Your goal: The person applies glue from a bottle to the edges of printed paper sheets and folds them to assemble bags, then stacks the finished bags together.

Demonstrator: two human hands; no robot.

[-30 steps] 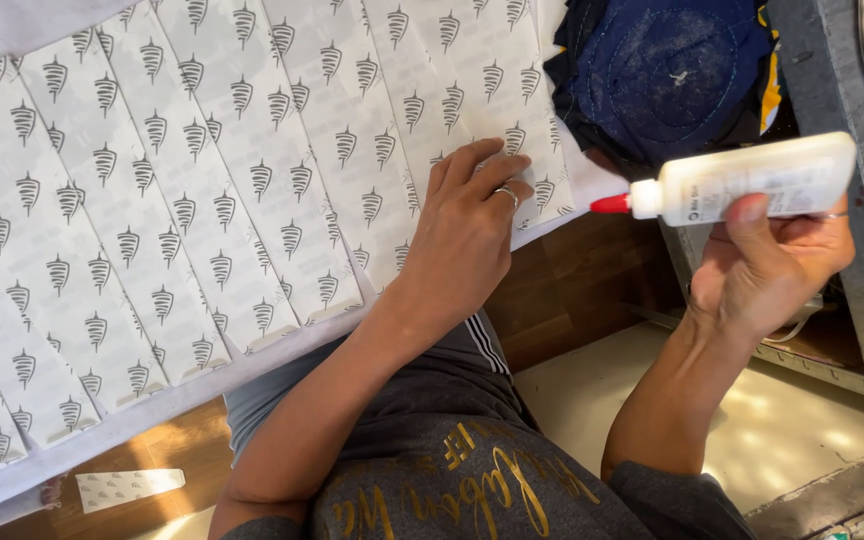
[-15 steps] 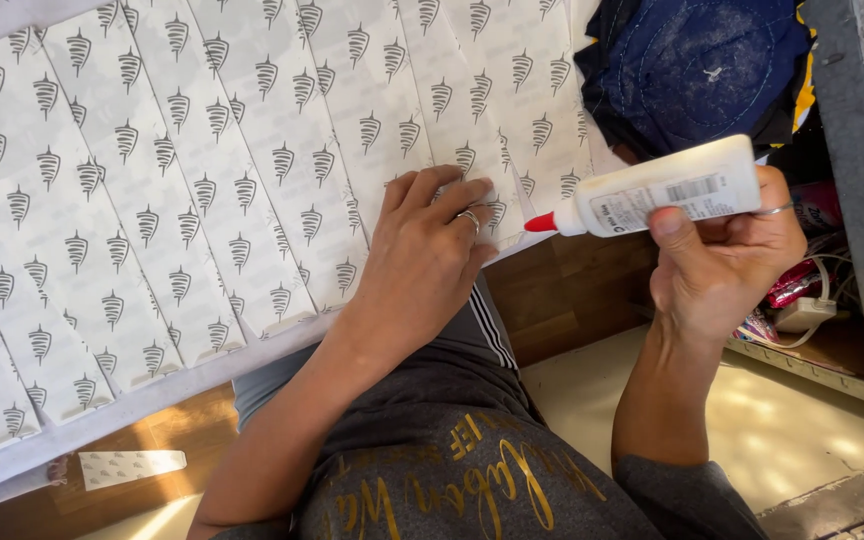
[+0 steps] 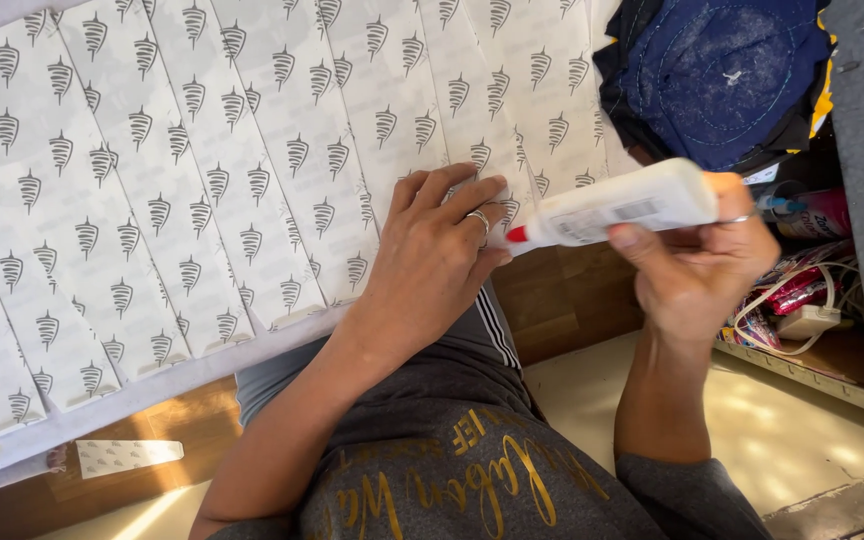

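My left hand [image 3: 437, 262] lies flat, fingers together, on the near edge of a row of white paper strips [image 3: 202, 170] printed with small dark leaf-like marks. A ring shows on one finger. My right hand [image 3: 697, 268] grips a white glue bottle [image 3: 622, 205] held sideways. Its red nozzle points left and sits right beside my left fingertips at the strips' edge. The strips overlap side by side on a pale board.
A dark blue cloth item [image 3: 722, 65] lies at the upper right. A shelf [image 3: 812, 320] on the right holds cables and small packets. One loose printed strip [image 3: 127, 455] lies on the wooden floor at lower left. My grey-shirted lap fills the bottom.
My right hand has brought the glue bottle leftward and down, so the red nozzle now reaches my left fingertips. My left hand stays pressed on the strips.
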